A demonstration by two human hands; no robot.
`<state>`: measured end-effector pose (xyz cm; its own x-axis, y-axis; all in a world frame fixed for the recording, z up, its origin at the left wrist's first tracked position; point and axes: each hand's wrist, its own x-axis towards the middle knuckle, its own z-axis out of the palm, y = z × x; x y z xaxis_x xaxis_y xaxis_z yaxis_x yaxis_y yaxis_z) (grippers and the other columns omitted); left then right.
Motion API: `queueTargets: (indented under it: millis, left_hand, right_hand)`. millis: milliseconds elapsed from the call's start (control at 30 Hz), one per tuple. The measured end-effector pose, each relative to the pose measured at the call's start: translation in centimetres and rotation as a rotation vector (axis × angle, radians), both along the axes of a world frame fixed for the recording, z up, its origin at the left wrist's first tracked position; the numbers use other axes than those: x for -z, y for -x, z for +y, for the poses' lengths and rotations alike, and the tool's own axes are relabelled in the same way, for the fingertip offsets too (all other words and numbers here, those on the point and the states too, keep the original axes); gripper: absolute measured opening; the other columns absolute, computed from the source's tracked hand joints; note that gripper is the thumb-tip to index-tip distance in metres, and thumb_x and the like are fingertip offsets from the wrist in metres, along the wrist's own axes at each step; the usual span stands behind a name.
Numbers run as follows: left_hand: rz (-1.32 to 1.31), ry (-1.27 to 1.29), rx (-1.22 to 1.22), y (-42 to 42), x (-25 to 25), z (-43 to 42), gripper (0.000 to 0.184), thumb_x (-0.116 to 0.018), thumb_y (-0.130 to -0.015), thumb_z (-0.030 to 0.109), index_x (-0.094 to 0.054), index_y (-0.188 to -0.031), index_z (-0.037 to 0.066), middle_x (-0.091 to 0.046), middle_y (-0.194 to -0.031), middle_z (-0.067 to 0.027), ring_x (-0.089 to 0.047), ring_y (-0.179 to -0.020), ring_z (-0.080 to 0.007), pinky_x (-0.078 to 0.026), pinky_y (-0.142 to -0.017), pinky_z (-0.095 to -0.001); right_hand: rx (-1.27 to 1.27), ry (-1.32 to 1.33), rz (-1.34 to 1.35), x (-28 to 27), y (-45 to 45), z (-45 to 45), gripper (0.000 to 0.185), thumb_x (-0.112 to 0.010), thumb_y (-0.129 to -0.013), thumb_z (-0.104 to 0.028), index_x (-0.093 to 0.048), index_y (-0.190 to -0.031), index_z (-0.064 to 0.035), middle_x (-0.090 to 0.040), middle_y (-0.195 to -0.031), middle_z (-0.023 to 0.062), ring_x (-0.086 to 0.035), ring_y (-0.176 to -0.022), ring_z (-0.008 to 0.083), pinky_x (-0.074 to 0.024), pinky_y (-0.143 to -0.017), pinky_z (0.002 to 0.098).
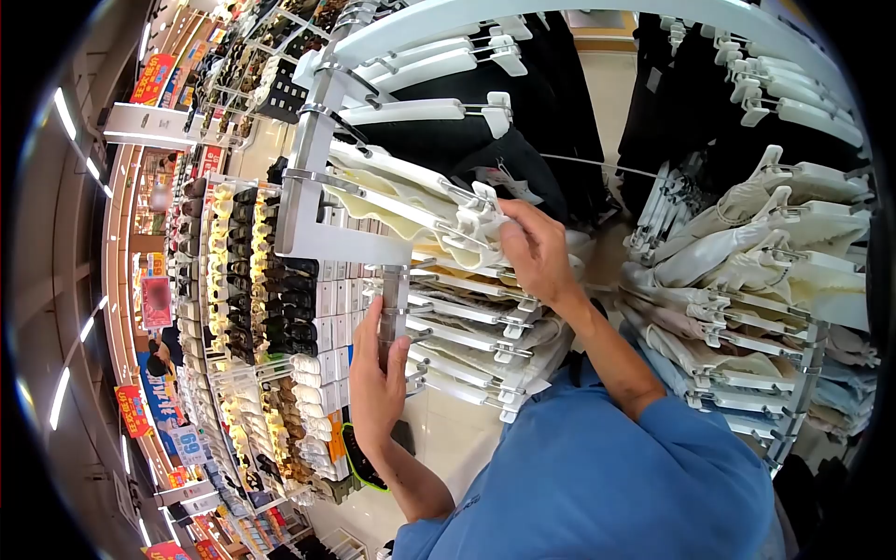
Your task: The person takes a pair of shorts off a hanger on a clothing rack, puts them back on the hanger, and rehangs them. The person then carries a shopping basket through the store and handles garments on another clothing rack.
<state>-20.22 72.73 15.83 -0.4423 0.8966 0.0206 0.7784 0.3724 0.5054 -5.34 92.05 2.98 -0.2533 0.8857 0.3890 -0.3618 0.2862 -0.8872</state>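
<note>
My left hand (378,387) is closed around the metal rail (393,303) of a clothes rack, its thumb and fingers on either side. Further right, my right hand (539,254) pinches the clip end of a white hanger (483,207), from which a cream garment (387,203) hangs. More white hangers (462,341) with light garments sit close together beside it. Dark trousers (513,154) hang on hangers above my right hand.
A second rack of light clothes (737,271) stands at the right, with dark garments (691,103) above it. Shelves of shoes (289,308) and white boxes (336,289) fill the left. A person (161,355) is far off there.
</note>
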Motion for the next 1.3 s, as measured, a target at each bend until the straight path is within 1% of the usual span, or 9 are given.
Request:
queueTargets:
  millis: [367, 400, 500, 600, 900, 1033, 1100, 1200, 1300]
  left_hand:
    - [-0.024, -0.035, 0.020, 0.1, 0.0, 0.0, 0.051, -0.057, -0.100, 0.012, -0.042, -0.148, 0.003, -0.056, -0.135, -0.0219, -0.057, -0.119, -0.0374, -0.045, -0.101, -0.0379]
    - [-0.038, -0.046, 0.009, -0.2, -0.2, 0.1, 0.050, -0.059, -0.100, 0.014, -0.044, -0.147, 0.004, -0.057, -0.134, -0.0209, -0.058, -0.116, -0.0376, -0.046, -0.099, -0.0383]
    - [0.005, -0.066, 0.033, 0.0, -0.4, 0.0, 0.050, -0.060, -0.100, 0.015, -0.045, -0.147, 0.005, -0.057, -0.134, -0.0199, -0.059, -0.114, -0.0360, -0.048, -0.096, -0.0374]
    - [0.046, -0.063, 0.016, -0.2, -0.7, -0.1, 0.050, -0.061, -0.099, 0.017, -0.046, -0.146, 0.008, -0.059, -0.133, -0.0183, -0.063, -0.109, -0.0344, -0.051, -0.090, -0.0370]
    - [0.036, -0.099, -0.065, -0.6, -0.4, -0.6, 0.050, -0.063, -0.098, 0.021, -0.049, -0.145, 0.013, -0.062, -0.126, -0.0162, -0.065, -0.095, -0.0333, -0.052, -0.083, -0.0370]
    - [0.171, -0.046, -0.107, -0.5, -0.7, -1.1, 0.046, -0.057, -0.101, 0.032, -0.051, -0.142, 0.013, -0.062, -0.126, -0.0160, -0.065, -0.101, -0.0376, -0.052, -0.085, -0.0421]
    - [0.474, -0.211, -0.118, -0.1, 0.0, -2.4, 0.044, -0.057, -0.099, 0.032, -0.056, -0.138, 0.013, -0.063, -0.127, -0.0127, -0.066, -0.102, -0.0350, -0.052, -0.087, -0.0426]
    - [0.401, -0.484, -0.230, -1.3, -0.7, -6.6, 0.039, -0.065, -0.093, 0.021, -0.061, -0.131, 0.011, -0.064, -0.125, -0.0112, -0.067, -0.097, -0.0332, -0.054, -0.082, -0.0410]
    - [0.451, -0.640, -0.316, -2.1, 1.4, -12.9, 0.036, -0.069, -0.088, 0.012, -0.065, -0.125, 0.012, -0.065, -0.123, -0.0083, -0.068, -0.091, -0.0303, -0.056, -0.076, -0.0388]
  right_hand:
    - [0.170, 0.147, -0.051, 0.1, 0.4, 0.3, 0.025, -0.054, -0.100, -0.015, -0.066, -0.114, 0.0027, -0.064, -0.085, 0.0086, -0.057, -0.075, 0.0112, -0.0469, -0.069, 0.0270]
    - [0.165, 0.208, -0.048, 0.0, 0.3, 0.5, 0.026, -0.054, -0.101, -0.015, -0.065, -0.116, 0.0016, -0.065, -0.092, 0.0079, -0.057, -0.079, 0.0109, -0.0468, -0.070, 0.0270]
    - [0.363, 0.020, -0.074, 0.4, 0.7, 1.5, 0.028, -0.049, -0.103, -0.015, -0.063, -0.121, 0.0023, -0.063, -0.122, 0.0137, -0.059, -0.112, 0.0213, -0.0440, -0.099, 0.0309]
    - [0.267, 0.169, -0.086, 0.9, 0.7, 1.4, 0.031, -0.048, -0.104, -0.016, -0.062, -0.124, 0.0025, -0.062, -0.123, 0.0131, -0.059, -0.112, 0.0206, -0.0440, -0.098, 0.0308]
    - [0.353, 0.103, -0.074, 1.3, 0.8, 2.1, 0.034, -0.046, -0.105, -0.018, -0.062, -0.126, 0.0024, -0.063, -0.124, 0.0115, -0.058, -0.112, 0.0203, -0.0421, -0.101, 0.0316]
    - [0.430, 0.019, -0.104, 1.2, 0.0, 1.9, 0.037, -0.045, -0.107, -0.022, -0.058, -0.131, 0.0033, -0.062, -0.128, 0.0129, -0.057, -0.117, 0.0216, -0.0422, -0.103, 0.0335]
    - [0.510, -0.011, -0.112, 0.9, -0.3, 1.7, 0.038, -0.045, -0.107, -0.024, -0.060, -0.129, 0.0034, -0.063, -0.126, 0.0133, -0.059, -0.116, 0.0230, -0.0438, -0.102, 0.0349]
    - [0.513, -0.153, -0.188, -2.5, -1.8, -0.6, 0.038, -0.043, -0.107, -0.022, -0.063, -0.126, 0.0041, -0.066, -0.123, 0.0153, -0.061, -0.112, 0.0246, -0.0458, -0.102, 0.0374]
    - [0.356, -0.211, 0.119, -7.2, -3.2, -5.6, 0.052, -0.039, -0.105, -0.030, -0.056, -0.124, 0.0156, -0.064, -0.121, 0.0260, -0.064, -0.113, 0.0353, -0.0513, -0.099, 0.0415]
